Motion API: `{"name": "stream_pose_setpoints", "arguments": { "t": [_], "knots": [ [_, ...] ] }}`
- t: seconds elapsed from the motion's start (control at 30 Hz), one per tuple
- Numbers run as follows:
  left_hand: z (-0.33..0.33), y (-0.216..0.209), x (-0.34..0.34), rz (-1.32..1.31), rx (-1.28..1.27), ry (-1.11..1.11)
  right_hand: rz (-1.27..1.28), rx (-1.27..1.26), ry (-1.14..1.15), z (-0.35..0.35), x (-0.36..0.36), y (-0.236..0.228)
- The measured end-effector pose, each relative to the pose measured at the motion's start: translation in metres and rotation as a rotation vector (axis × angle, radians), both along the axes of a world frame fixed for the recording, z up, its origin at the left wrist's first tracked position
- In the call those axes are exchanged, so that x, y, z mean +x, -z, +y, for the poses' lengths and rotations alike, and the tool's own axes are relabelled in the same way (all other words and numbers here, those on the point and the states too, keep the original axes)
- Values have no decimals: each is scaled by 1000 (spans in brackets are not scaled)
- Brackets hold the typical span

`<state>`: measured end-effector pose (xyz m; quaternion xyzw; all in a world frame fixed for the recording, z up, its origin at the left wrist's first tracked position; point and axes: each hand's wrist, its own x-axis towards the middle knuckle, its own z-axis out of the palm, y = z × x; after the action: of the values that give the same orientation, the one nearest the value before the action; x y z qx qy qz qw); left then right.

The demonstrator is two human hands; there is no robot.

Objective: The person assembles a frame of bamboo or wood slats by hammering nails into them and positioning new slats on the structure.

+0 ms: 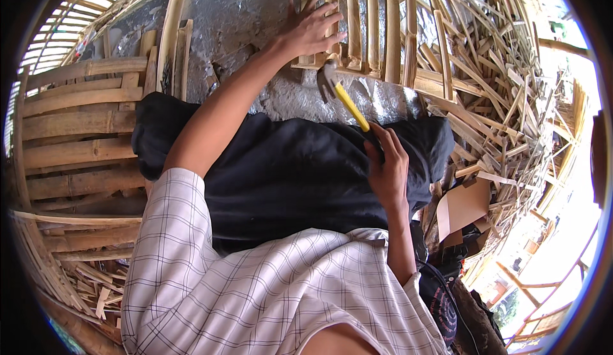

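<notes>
My right hand (389, 168) is wrapped round the dark grip of a claw hammer with a yellow handle (351, 107). Its metal head (329, 77) is raised just short of the near crosspiece of a bamboo slat frame (371, 26). Farther left, my left hand (313, 28) reaches forward with fingers spread over the frame's leftmost slats. It appears to rest on them, though contact under the palm is hidden. Several upright slats run away from me, joined along a near cross strip.
A large pile of split bamboo strips (498, 112) fills the right side. Left stands a slatted bamboo panel (80, 141), with loose bamboo pieces (171, 42) beyond it. A worn grey surface (217, 29) lies ahead. A piece of brown cardboard (464, 208) sits by my right side.
</notes>
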<state>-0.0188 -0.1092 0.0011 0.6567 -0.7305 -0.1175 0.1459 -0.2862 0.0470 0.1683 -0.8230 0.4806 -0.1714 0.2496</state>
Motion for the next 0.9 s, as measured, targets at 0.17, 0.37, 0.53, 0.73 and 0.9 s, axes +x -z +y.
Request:
{"name": "stream_pose_setpoints", "arguments": {
  "t": [0.17, 0.37, 0.53, 0.73, 0.9],
  "knots": [
    [-2, 1, -4, 8, -7, -16, 141, -31, 27, 0, 3, 20],
    [-2, 8, -4, 86, -1, -21, 169, -63, 106, 2, 9, 23],
    [-3, 3, -6, 37, 67, -8, 198, 0, 117, 0, 8, 32],
    [-4, 9, -7, 29, 16, -3, 256, 145, 67, 4, 10, 43],
    [-11, 25, -9, 21, -46, 11, 334, 194, 70, 0, 16, 29]
  ]
}}
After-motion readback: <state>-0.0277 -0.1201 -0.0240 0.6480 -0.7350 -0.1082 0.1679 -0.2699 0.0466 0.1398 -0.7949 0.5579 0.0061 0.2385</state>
